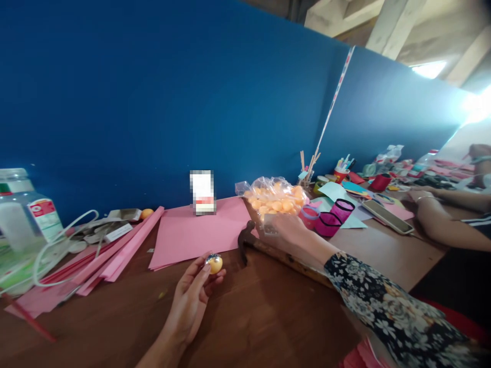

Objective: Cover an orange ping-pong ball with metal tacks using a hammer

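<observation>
Between the fingertips of my left hand (192, 291) is a small yellow ball (216, 264) with a shiny silver patch on its top left, held above the brown table (245, 327). My right hand (289, 231), at the end of a floral sleeve, reaches to the front edge of a clear plastic bag of orange balls (278, 202). A small greyish, see-through item (270, 224) lies at its fingertips; the fingers are blurred and partly hidden. Under the right forearm is a hammer (268, 249), its head towards my left hand.
Pink sheets (203, 230) lie behind my left hand, with a blurred-out upright object (203, 193) above. At left are folded pink strips (126, 250), a white cable and bottles. At right are pink mesh cups (329, 223), a phone (387, 216) and another person's arm (441, 217).
</observation>
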A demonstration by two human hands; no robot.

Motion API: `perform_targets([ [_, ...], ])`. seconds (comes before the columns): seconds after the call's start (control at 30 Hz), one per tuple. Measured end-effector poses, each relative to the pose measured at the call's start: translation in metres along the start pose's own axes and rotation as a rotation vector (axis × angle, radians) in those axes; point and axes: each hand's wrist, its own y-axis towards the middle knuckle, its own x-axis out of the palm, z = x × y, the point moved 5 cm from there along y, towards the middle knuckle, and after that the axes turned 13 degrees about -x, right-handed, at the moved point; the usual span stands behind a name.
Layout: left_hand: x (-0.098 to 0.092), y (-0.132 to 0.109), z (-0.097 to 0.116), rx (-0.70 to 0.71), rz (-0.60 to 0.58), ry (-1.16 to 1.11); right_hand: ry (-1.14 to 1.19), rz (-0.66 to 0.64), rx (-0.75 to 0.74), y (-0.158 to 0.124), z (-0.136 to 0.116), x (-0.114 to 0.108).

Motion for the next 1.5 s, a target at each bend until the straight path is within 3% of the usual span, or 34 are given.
perform_targets([
  [0.4,-0.001,-0.001,-0.001,-0.002,-0.001,-0.001,0.115,0.164,0.029,-0.008,-0.001,-0.002],
  [0.57,-0.001,-0.002,0.0,0.003,-0.011,-0.012,0.239,0.272,-0.01,-0.014,-0.016,-0.018],
  [0.67,0.001,-0.002,0.0,-0.012,-0.015,-0.021,0.445,0.362,-0.104,-0.02,-0.045,-0.033],
  [0.73,0.001,-0.002,0.0,-0.017,-0.01,-0.03,0.855,0.454,-0.181,-0.023,-0.068,-0.039],
  [0.83,0.0,-0.002,0.0,-0.01,-0.015,-0.046,1.237,0.447,-0.213,-0.023,-0.102,-0.036],
  [1.0,-0.002,-0.001,0.0,-0.015,-0.02,-0.085,1.439,0.463,-0.202,-0.019,-0.137,-0.017],
  [1.23,-0.002,0.003,-0.001,-0.032,-0.027,-0.119,1.676,0.47,-0.076,-0.021,-0.145,0.006],
  [1.5,0.002,0.001,-0.002,-0.021,-0.074,-0.086,1.713,0.437,-0.079,-0.024,-0.152,0.006],
])
